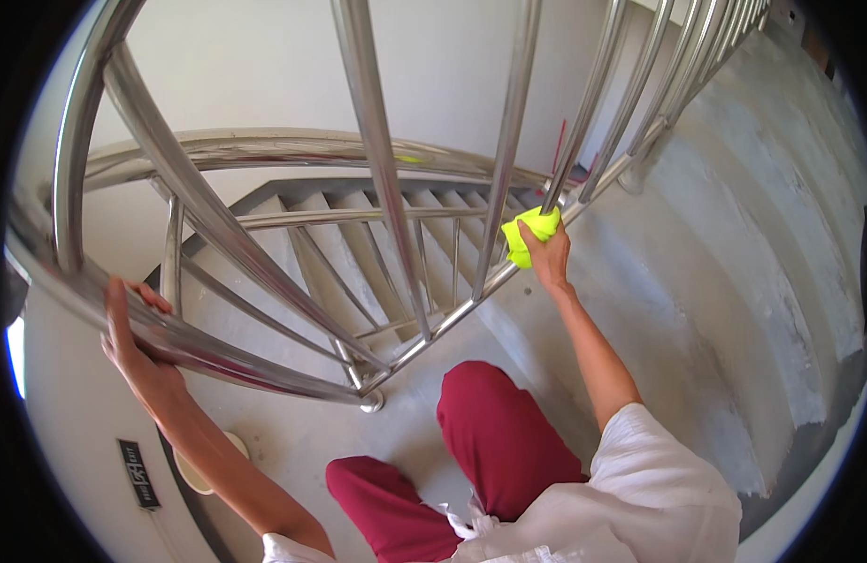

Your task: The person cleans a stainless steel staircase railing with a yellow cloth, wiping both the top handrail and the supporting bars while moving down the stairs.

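Note:
A bright yellow cloth (pixel 519 243) is bunched in my right hand (pixel 548 250), which presses it around the lower part of a metal baluster (pixel 589 112), just above the sloping bottom rail (pixel 451 317). On the left, my left hand (pixel 141 338) grips the thick polished metal post (pixel 215 355) of the stair railing, its thumb on the near side and some fingers showing beyond. Several more shiny balusters (pixel 380 155) stand between my two hands.
Concrete steps (pixel 715 246) rise at the right, and another flight (pixel 356 260) shows through the railing. A pale round container (pixel 201 464) stands on the floor behind my left forearm. A dark exit sign (pixel 139 473) is on the wall at lower left.

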Demonstrator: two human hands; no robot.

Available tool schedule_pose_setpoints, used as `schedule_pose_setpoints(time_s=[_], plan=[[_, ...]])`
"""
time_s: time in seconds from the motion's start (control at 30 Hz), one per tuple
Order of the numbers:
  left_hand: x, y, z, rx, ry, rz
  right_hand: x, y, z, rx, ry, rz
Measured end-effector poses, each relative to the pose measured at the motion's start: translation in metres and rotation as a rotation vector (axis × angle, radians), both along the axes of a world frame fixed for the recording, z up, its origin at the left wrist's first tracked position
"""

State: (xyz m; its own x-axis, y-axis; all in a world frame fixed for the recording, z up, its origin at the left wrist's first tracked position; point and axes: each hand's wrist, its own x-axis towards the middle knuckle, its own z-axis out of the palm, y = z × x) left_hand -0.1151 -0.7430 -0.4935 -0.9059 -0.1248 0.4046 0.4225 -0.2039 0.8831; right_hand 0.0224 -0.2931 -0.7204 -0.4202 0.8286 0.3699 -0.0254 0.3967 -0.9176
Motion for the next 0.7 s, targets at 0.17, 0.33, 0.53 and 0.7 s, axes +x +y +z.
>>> schedule_pose_setpoints(time_s=[0.17,0.33,0.53,0.7], plan=[[-0.001,0.003,0.008,0.029,0.051,0.015,0.003,0.011,0.005,0.004,0.117,0.099],[0.006,0.017,0.009,0.013,0.024,0.083,0.007,0.011,0.044,0.020,0.301,0.074],[0.014,0.012,0.013,-0.008,0.042,0.101,0.016,0.011,0.179,0.119,0.741,0.098],[0.016,0.009,0.012,0.009,0.032,0.115,0.009,0.004,0.299,0.362,1.036,0.274]])
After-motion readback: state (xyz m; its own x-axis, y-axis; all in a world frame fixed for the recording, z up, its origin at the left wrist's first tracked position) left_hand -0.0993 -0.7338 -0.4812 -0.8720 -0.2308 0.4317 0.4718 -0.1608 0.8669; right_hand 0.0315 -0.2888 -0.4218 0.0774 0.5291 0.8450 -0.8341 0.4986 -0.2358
